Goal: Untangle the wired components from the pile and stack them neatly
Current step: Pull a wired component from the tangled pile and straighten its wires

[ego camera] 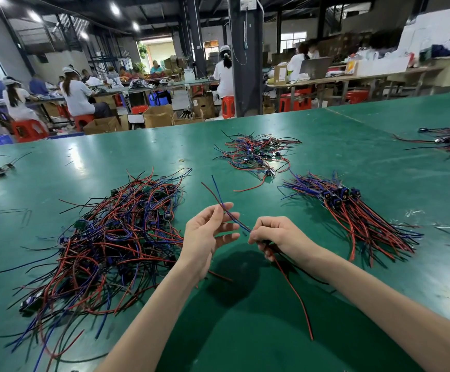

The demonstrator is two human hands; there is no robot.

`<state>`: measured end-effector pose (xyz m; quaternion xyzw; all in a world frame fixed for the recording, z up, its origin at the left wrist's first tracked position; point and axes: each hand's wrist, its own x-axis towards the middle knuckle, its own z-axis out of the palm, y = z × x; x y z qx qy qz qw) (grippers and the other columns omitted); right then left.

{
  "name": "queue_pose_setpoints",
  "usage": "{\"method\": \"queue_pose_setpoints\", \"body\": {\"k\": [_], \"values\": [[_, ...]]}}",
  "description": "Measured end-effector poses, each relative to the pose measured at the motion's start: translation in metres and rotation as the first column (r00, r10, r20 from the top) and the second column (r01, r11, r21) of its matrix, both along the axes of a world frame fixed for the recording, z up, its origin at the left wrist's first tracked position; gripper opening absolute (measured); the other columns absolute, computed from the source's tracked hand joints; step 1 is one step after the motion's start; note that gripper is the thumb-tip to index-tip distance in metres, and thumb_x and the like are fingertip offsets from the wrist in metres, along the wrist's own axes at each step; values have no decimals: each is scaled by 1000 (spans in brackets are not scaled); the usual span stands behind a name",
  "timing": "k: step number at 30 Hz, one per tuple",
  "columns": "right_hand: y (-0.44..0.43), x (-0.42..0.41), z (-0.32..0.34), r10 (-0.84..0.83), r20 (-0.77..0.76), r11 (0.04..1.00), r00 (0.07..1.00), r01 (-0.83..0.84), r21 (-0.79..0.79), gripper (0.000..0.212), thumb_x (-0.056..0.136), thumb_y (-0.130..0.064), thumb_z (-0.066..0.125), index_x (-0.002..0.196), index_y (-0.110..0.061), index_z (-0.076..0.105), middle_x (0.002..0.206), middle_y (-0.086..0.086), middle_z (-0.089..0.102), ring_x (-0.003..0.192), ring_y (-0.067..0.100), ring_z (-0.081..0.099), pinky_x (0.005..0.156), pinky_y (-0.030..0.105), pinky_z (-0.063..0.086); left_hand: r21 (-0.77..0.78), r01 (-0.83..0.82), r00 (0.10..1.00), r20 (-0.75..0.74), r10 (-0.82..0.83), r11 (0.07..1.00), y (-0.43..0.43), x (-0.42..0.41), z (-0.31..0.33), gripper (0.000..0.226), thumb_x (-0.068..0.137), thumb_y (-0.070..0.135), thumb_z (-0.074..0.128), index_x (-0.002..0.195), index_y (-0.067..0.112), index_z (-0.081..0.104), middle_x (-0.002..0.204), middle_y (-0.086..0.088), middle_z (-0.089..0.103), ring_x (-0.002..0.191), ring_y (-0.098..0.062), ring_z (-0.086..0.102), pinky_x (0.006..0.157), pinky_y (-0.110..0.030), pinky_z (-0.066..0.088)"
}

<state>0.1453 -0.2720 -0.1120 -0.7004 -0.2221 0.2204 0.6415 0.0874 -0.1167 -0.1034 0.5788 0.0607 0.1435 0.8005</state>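
- Right hand (277,234): fingers (258,238) curled tight, gripping one wired component with thin red, blue and black leads (238,223); its red lead trails down toward the person.
- Left hand (205,234): fingers spread and nearly straight, lightly touching the raised blue and red leads.
- Left of the hands: a big tangled pile of red, blue and black wires (116,237).
- Right: a tidy aligned stack (352,210).
- All on the green desk (326,146).
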Motion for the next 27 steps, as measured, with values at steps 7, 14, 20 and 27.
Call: {"method": "queue_pose_setpoints", "body": {"k": [7, 14, 20, 27], "values": [[2, -2, 0, 12, 12, 1000, 1000, -12, -7, 22, 82, -1, 59, 62, -10, 56, 49, 2, 48, 40, 15, 38, 41, 22, 35, 45, -106, 994, 3, 106, 993, -2, 1, -5, 9, 91, 7, 59, 82, 5, 61, 72, -4, 72, 56, -8, 61, 55, -20, 53], [2, -3, 0, 27, 51, 1000, 998, -27, -13, 23, 82, 0, 59, 62, -10, 54, 49, 0, 48, 40, 15, 38, 42, 24, 34, 83, -262, 965, 47, 259, 961, 5, 3, -2, 13, 90, 4, 60, 78, 6, 63, 68, -4, 70, 54, -9, 60, 56, -21, 54], [3, -3, -1, 33, 55, 999, 998, -32, -18, 22, 82, -1, 59, 63, -10, 54, 47, -1, 48, 39, 14, 38, 41, 22, 34, 145, -278, 961, 41, 275, 950, 6, 2, -2, 15, 94, 1, 54, 86, 6, 65, 75, -8, 70, 57, -8, 63, 59, -20, 55], [2, -4, -1, 39, 68, 999, 997, -37, -29, 16, 82, -1, 59, 67, -7, 55, 48, -1, 49, 41, 15, 38, 42, 24, 33, 55, -286, 958, 21, 285, 957, 11, 3, 1, 11, 92, -1, 55, 86, 3, 64, 78, -8, 70, 57, -7, 62, 57, -18, 55]]}}
